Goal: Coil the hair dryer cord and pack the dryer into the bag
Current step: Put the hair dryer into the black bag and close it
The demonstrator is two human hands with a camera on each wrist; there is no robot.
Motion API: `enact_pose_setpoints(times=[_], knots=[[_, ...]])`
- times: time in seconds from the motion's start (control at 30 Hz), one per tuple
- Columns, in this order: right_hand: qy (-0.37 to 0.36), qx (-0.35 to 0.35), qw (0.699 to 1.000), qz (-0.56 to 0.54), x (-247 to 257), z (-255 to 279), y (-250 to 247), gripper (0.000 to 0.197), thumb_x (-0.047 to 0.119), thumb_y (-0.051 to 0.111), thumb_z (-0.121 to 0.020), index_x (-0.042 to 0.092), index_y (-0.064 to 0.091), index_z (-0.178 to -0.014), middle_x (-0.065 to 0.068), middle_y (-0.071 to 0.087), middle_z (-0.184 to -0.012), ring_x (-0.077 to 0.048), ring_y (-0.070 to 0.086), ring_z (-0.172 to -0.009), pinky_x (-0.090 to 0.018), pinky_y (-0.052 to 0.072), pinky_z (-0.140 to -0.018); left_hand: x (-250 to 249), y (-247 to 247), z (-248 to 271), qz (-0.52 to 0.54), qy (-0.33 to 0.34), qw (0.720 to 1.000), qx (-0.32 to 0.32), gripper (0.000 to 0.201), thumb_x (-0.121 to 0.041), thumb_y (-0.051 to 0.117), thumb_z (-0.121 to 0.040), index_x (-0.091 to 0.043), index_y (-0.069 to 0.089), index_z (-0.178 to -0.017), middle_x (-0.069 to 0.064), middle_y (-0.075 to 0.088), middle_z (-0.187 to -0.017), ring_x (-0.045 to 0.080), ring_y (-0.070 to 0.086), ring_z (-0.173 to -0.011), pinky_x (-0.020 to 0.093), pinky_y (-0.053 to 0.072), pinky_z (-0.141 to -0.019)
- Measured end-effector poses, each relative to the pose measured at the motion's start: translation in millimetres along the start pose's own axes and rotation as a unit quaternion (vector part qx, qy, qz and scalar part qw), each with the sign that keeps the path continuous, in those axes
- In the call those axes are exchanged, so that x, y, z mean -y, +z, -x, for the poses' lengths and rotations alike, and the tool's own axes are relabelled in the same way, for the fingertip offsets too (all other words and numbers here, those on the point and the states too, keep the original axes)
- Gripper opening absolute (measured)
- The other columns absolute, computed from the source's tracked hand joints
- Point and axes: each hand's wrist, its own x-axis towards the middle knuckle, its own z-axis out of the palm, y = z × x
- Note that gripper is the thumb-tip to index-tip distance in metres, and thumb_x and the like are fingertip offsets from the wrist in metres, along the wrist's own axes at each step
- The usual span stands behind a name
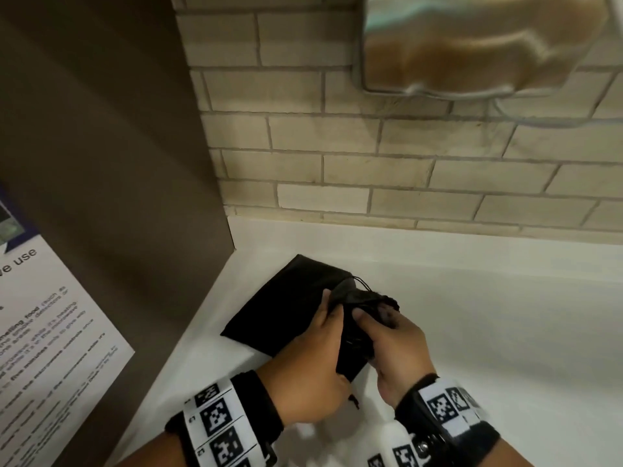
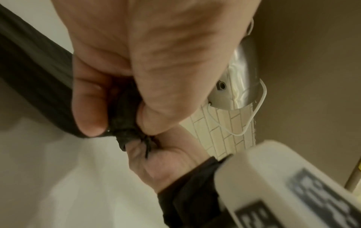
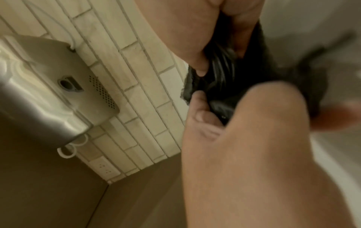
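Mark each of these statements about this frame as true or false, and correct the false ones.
1. Both hands grip the black bag at its gathered mouth. True: the left hand and right hand both pinch the black bag there.
2. The bag lies on a dark wooden table. False: it rests on a white counter.
3. A metal wall-mounted unit hangs on the brick wall above the counter. True: the metal unit is fixed to the brick wall.
4. The right hand is idle, away from the bag. False: its grip is on the bag's mouth.
5. A printed notice sits on the left panel. True: the notice is there.
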Motion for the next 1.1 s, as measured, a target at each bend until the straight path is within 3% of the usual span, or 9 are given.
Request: enact_pose_setpoints(times=[0.13,0.27,0.4,0.53,0.63,0.73,0.83,1.03,1.1], knots=[[-0.020,0.056,0.997,0.041,2,3,14,0.023,0.010,0.062,-0.086,0.019,0.077,-0.100,-0.017,0.079,-0.099,-0.036,0.075,-0.094,-0.057,0.058,-0.089,-10,-2,0,0.031,0.004,0.999,-0.023,0.097,-0.013,0.055,-0.089,-0.025,-0.011,-0.159,-0.003,-0.020,-0.168,0.020,0.022,-0.152,0.014,0.023,-0.111],[0.057,0.210,0.976,-0.020,5,17,15,0.026,0.022,0.054,-0.090,0.014,0.069,-0.110,-0.010,0.078,-0.085,-0.025,0.073,-0.074,-0.032,0.055,-0.065,-24,-31,-3,0.195,-0.041,0.979,0.040,0.092,0.001,0.047,-0.091,-0.030,-0.007,-0.158,0.027,0.059,-0.135,0.032,0.068,-0.111,0.038,0.055,-0.098],[0.040,0.279,0.959,-0.026,6,21,5,0.056,0.050,0.056,-0.090,0.015,0.061,-0.133,-0.012,0.071,-0.129,-0.023,0.065,-0.124,-0.033,0.051,-0.104,-40,-67,-4,0.332,-0.063,0.926,0.166,0.090,0.014,0.044,-0.090,-0.026,0.004,-0.160,0.036,0.065,-0.122,0.040,0.073,-0.102,0.036,0.060,-0.087],[-0.011,0.292,0.953,0.079,8,11,6,0.040,0.037,0.063,-0.092,0.004,0.073,-0.114,-0.017,0.076,-0.114,-0.025,0.071,-0.108,-0.034,0.053,-0.099,-39,-95,-13,0.102,-0.047,0.982,0.153,0.101,-0.002,0.068,-0.080,-0.038,0.014,-0.158,0.003,0.062,-0.142,0.025,0.073,-0.068,0.021,0.054,-0.060],[-0.016,0.281,0.950,0.135,16,1,6,0.029,0.019,0.066,-0.087,0.002,0.075,-0.109,-0.016,0.077,-0.104,-0.025,0.071,-0.093,-0.033,0.055,-0.088,-37,-115,-16,-0.066,-0.034,0.991,0.112,0.093,-0.008,0.065,-0.081,-0.044,0.022,-0.155,-0.014,0.073,-0.120,0.014,0.073,-0.081,0.024,0.053,-0.063],[0.021,0.268,0.957,0.111,41,-14,3,0.038,0.014,0.066,-0.069,-0.005,0.072,-0.101,-0.018,0.074,-0.084,-0.025,0.072,-0.072,-0.027,0.057,-0.065,-34,-126,-18,-0.272,0.026,0.962,0.017,0.061,-0.014,0.054,-0.092,-0.041,0.044,-0.145,-0.019,0.062,-0.092,0.003,0.058,-0.072,0.014,0.040,-0.057],[0.028,0.301,0.938,0.171,75,-27,-1,0.029,0.014,0.068,-0.062,-0.002,0.070,-0.086,-0.014,0.068,-0.071,-0.022,0.065,-0.058,-0.023,0.052,-0.056,-30,-126,-25,-0.391,0.115,0.912,-0.054,0.004,-0.033,0.058,-0.093,-0.031,0.062,-0.094,-0.013,0.056,-0.081,0.014,0.058,-0.086,0.027,0.039,-0.062],[-0.032,0.381,0.843,0.378,155,-36,0,0.007,0.006,0.064,-0.094,0.005,0.071,-0.092,0.000,0.069,-0.072,-0.011,0.062,-0.064,-0.020,0.048,-0.061,-11,-144,-42,-0.084,0.234,0.967,-0.056,0.005,-0.025,0.068,-0.092,-0.030,0.069,-0.091,-0.013,0.059,-0.128,0.011,0.049,-0.121,0.024,0.049,-0.084],[-0.081,0.386,0.833,0.388,178,-37,-1,0.019,0.012,0.060,-0.097,-0.002,0.069,-0.106,-0.005,0.072,-0.087,-0.013,0.066,-0.078,-0.021,0.054,-0.072,-10,-150,-40,0.077,0.199,0.977,-0.004,0.017,-0.012,0.065,-0.094,-0.024,0.074,-0.101,-0.005,0.071,-0.120,0.014,0.064,-0.111,0.025,0.051,-0.088]])
